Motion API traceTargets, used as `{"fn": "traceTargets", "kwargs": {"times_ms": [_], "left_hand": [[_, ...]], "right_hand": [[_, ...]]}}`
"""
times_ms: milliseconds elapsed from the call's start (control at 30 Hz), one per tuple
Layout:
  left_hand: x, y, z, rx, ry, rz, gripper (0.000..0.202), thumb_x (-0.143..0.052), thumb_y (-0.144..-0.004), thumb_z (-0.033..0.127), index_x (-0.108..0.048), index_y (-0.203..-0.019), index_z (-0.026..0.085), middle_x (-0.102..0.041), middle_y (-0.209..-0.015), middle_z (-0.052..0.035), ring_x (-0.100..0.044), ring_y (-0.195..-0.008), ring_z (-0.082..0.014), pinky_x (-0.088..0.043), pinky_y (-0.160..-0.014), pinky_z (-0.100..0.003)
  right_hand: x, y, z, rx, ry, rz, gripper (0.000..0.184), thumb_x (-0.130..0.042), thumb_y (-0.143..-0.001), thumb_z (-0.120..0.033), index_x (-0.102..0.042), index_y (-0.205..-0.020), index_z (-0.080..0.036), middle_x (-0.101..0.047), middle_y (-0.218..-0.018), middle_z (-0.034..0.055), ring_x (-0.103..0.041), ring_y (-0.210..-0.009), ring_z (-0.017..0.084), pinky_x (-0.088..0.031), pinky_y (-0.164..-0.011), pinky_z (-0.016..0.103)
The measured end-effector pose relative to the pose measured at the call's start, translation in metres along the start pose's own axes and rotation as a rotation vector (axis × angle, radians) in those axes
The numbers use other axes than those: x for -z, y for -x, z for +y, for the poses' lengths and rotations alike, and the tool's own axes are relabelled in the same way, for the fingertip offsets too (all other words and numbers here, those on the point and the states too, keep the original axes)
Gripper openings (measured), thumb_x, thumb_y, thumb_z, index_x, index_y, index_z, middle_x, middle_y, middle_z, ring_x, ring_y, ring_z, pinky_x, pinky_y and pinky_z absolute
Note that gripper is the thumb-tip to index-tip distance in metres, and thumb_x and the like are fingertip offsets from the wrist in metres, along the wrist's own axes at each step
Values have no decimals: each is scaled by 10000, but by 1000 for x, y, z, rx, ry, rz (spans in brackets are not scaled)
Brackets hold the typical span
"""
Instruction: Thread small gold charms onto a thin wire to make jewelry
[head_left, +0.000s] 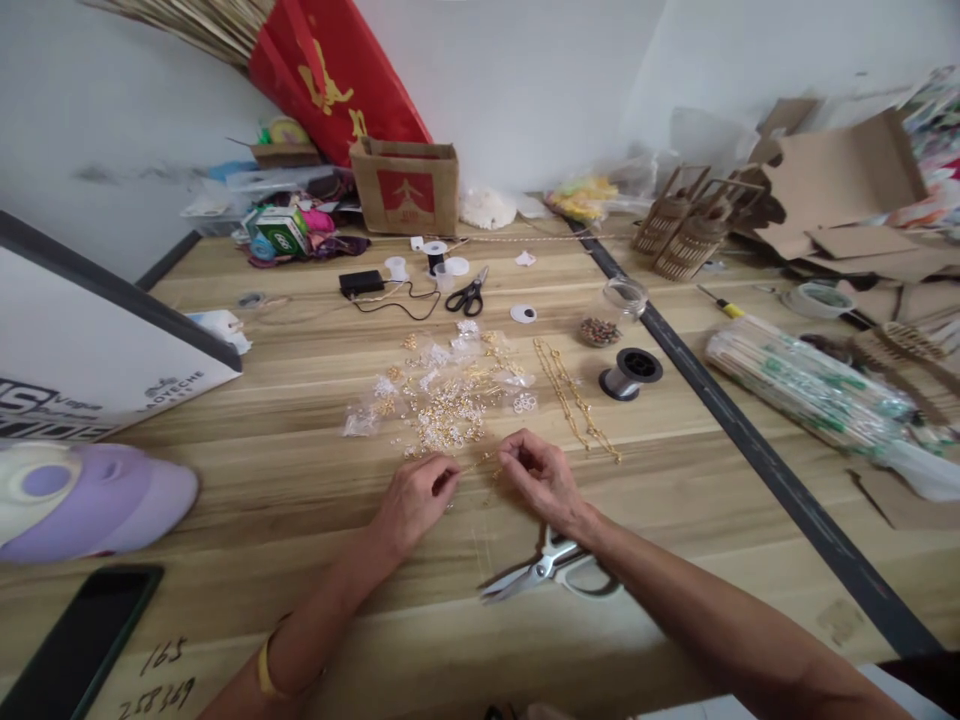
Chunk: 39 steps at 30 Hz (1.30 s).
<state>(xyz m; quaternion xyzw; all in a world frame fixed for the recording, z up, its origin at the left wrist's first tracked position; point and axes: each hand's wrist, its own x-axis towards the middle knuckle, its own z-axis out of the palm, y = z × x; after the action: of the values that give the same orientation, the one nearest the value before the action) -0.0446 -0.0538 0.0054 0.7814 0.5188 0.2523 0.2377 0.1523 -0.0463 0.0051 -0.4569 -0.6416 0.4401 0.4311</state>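
"Handwriting is showing on the wooden table (pixel 397 640), isn't it?"

"Yes, two rows are running beside the black phone (pixel 82 640): '165', with '258369' below it."

"And what are the hands doing?"

"The left hand (pixel 418 492) is closing thumb and fingers on one end of a fine gold strand (pixel 478 463). The right hand (pixel 544 475) is pinching the other end, so the strand is hanging between the two sets of fingertips, just in front of the pile of beads (pixel 450 415). Its exact ends are hiding in the fingers."

"What is lying around them?"

"A long gold chain (pixel 576 400) is stretching between the beads and the wire spool (pixel 631 373). Silver scissors (pixel 551 570) are resting near the right wrist, partly under the forearm."

"Is any brand showing?"

"The white box (pixel 112 340) on the left is carrying a small dark name, seemingly 'LAOYECHE', while larger letters are running off its side. Gold characters are decorating the red bag (pixel 337 90), but folds are breaking them up. The brown paper bag (pixel 405 190) is bearing a red square with a pale emblem; the characters underneath are looking too small for reading."
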Motion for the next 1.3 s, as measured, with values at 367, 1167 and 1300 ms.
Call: {"fn": "traceTargets", "kwargs": {"times_ms": [367,1167,1300], "left_hand": [[-10,1,-10,182,184,-37,113,-559,-762,165,-671,-757,153,-691,-709,-32,-604,-630,-135,-464,-616,-234],[-6,-3,-11,290,413,-43,130,-579,-716,105,-704,-749,117,-726,-729,-54,-638,-637,-141,-484,-594,-215],[-7,-4,-11,296,422,-51,130,-576,-708,95,-701,-739,117,-721,-711,-48,-632,-629,-136,-480,-590,-213]], "right_hand": [[-8,-3,-10,100,341,-255,75,-473,-857,-200,-535,-820,-176,-555,-638,-10,-488,-548,106,-370,-528,211],[-18,-4,6,345,443,-305,117,-480,-857,-171,-561,-773,-165,-533,-617,-4,-453,-529,94,-338,-522,206],[-18,-4,8,355,484,-327,105,-480,-854,-165,-560,-785,-165,-539,-625,-4,-455,-537,94,-338,-541,208]]}}
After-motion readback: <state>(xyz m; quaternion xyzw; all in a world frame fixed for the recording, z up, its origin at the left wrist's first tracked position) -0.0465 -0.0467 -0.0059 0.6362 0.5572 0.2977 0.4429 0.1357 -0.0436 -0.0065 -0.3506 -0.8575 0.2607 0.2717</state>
